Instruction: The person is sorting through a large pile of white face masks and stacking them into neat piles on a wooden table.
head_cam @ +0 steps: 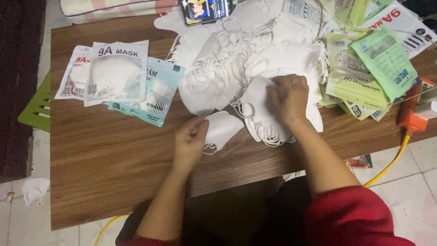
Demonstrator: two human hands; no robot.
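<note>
my left hand [190,139] pinches one white mask [221,127] at centre frame; my right hand [287,98] grips another on the pile [236,68]; next, lifting it free cleanly.

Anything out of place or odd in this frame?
Yes: one white mask lies on the tiled floor left of the table, away from the pile. The left hand holds another mask.

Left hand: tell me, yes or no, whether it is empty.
No: the left hand pinches a folded white mask by its edge, just above the wooden table.
</note>
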